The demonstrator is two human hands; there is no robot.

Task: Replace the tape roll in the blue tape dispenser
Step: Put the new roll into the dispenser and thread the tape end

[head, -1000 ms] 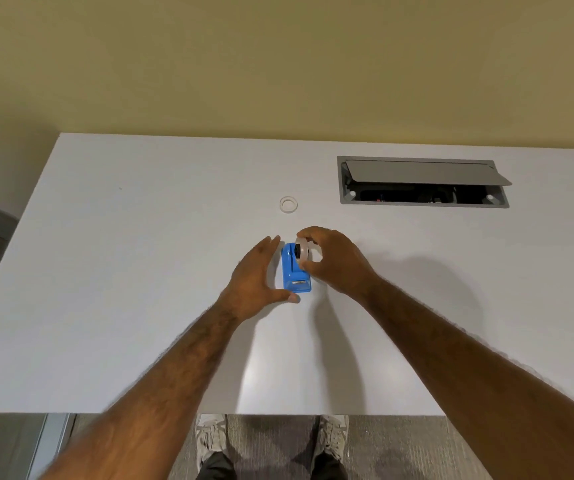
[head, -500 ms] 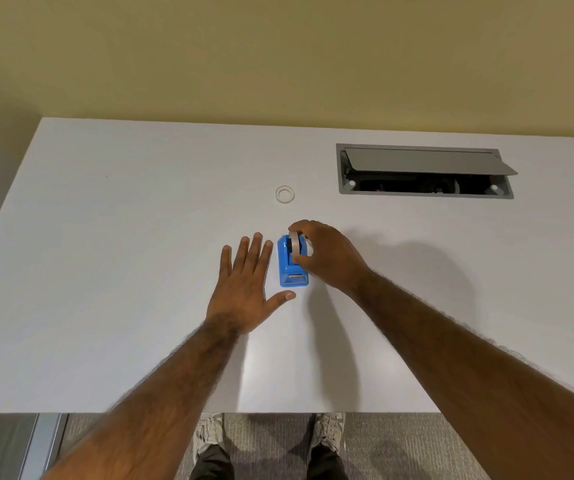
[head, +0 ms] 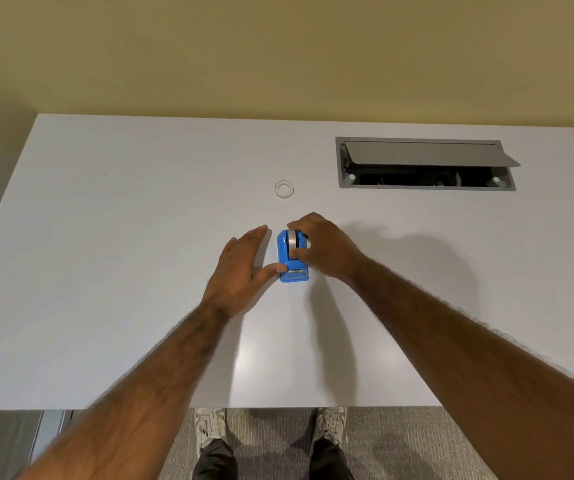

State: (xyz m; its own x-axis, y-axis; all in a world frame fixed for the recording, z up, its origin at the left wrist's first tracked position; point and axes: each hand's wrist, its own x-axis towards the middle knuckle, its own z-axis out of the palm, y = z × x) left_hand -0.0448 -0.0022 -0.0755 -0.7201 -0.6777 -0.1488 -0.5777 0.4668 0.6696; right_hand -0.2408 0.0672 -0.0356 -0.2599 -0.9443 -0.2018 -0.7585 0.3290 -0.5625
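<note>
A small blue tape dispenser (head: 290, 268) stands on the white table (head: 105, 271), its cutter end toward me. A tape roll (head: 292, 239) sits in its top slot. My right hand (head: 323, 249) curls around the dispenser's right side, with fingers over the roll and the thumb pressing on the dispenser in front of it. My left hand (head: 242, 268) lies flat beside the dispenser's left side, fingers straight, its thumb tip touching the dispenser's lower left edge. A small white empty tape ring (head: 284, 189) lies on the table farther back.
A grey cable hatch (head: 424, 164) with its lid propped open is set into the table at the back right. A yellow wall rises behind the table. My shoes (head: 209, 427) and carpet show below the near table edge.
My right hand has brought the roll down into the dispenser's slot. My left hand, spread flat half a second ago, has closed its fingers together and moved its thumb against the dispenser.
</note>
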